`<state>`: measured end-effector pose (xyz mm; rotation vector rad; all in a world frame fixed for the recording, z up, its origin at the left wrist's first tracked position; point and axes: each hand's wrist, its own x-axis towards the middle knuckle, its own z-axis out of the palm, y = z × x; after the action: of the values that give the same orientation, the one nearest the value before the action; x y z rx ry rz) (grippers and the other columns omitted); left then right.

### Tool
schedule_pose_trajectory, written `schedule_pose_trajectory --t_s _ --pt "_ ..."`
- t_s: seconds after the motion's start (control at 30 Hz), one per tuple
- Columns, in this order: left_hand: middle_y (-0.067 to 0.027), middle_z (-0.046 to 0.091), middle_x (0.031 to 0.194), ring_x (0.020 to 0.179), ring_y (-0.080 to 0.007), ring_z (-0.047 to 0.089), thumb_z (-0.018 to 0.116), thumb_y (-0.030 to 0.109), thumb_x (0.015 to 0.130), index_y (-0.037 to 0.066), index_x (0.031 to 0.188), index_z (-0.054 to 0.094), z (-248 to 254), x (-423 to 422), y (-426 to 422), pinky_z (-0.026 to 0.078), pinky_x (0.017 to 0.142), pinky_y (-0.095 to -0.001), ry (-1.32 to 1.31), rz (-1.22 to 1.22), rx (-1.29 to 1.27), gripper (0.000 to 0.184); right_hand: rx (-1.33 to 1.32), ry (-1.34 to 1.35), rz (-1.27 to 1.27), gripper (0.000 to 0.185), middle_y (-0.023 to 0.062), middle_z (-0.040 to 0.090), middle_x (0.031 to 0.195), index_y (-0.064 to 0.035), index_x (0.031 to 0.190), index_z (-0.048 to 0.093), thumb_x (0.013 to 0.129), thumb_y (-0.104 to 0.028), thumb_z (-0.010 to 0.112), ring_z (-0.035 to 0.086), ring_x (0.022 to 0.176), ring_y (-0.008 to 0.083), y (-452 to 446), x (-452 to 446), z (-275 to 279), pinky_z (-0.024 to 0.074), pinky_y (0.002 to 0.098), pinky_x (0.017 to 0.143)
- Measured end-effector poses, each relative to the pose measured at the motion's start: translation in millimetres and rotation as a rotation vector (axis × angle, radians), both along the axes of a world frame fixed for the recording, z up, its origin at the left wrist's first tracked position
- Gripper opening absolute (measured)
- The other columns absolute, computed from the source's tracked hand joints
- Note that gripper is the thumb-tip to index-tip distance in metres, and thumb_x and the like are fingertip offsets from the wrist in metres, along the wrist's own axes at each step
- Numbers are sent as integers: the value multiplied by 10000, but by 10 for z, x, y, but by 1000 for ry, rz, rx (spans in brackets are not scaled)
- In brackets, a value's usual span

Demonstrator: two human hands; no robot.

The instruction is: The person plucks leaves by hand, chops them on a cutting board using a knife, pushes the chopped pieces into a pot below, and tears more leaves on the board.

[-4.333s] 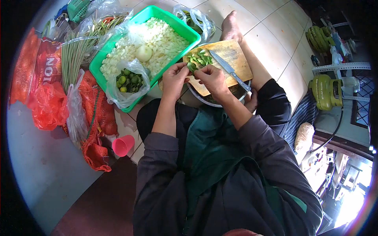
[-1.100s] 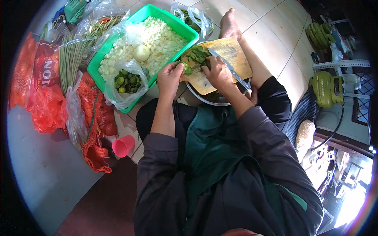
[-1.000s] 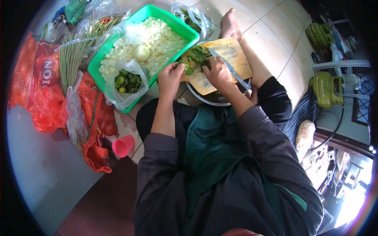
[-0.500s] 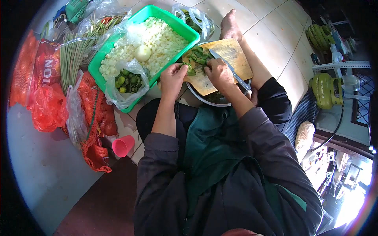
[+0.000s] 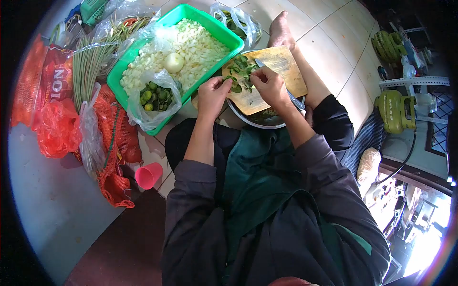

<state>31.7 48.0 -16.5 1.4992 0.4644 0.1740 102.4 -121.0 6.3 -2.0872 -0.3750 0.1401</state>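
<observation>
My left hand [image 5: 213,95] pinches a green leaf [image 5: 235,86] at the near left edge of the wooden cutting board [image 5: 287,71]. Over the board, my right hand [image 5: 271,87] has its thumb and fingertips pressed together; anything between them is too small to make out. Loose green leaves [image 5: 241,64] lie on the board between and beyond my hands. A knife [image 5: 296,102] rests on the board, its middle partly hidden by my right hand. Beneath the board is a round metal bowl [image 5: 275,125] with dark contents.
A green tray [image 5: 234,40] of chopped pale pieces, one whole peeled onion [image 5: 173,62] and a bag of limes [image 5: 153,98] stands left of the board. Nearby are a bag of leaves [image 5: 238,22], a pink cup [image 5: 149,176], red net sacks [image 5: 128,140] and a gas cylinder [image 5: 395,111].
Since half a second ago my right hand has lifted slightly and shifted right from the leaf pile, covering more of the knife. My left hand has moved slightly right, still with a leaf.
</observation>
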Motion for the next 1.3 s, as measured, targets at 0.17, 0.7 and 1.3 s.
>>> schedule_pose_trajectory --t_s 0.17,0.7,1.3 --pt "-34 663 724 642 -75 595 681 145 857 -51 890 692 46 -20 -1 459 596 -217 7 -45 -66 199 13 20 201 147 62 668 809 -21 901 673 841 -153 699 603 733 105 98 -149 233 499 279 689" --pt "-11 676 818 747 -75 630 644 294 926 52 1009 690 86 -55 25 413 567 -204 51 -124 -231 260 -24 -59 119 189 154 685 817 9 926 648 800 -130 667 684 739 253 178 -149 202 542 351 698" --pt "17 657 859 755 -88 646 659 214 924 91 986 658 85 -31 40 414 556 -205 -24 1 -423 138 93 48 85 265 159 705 892 30 1026 643 807 -117 665 695 799 199 249 -195 204 551 318 740"
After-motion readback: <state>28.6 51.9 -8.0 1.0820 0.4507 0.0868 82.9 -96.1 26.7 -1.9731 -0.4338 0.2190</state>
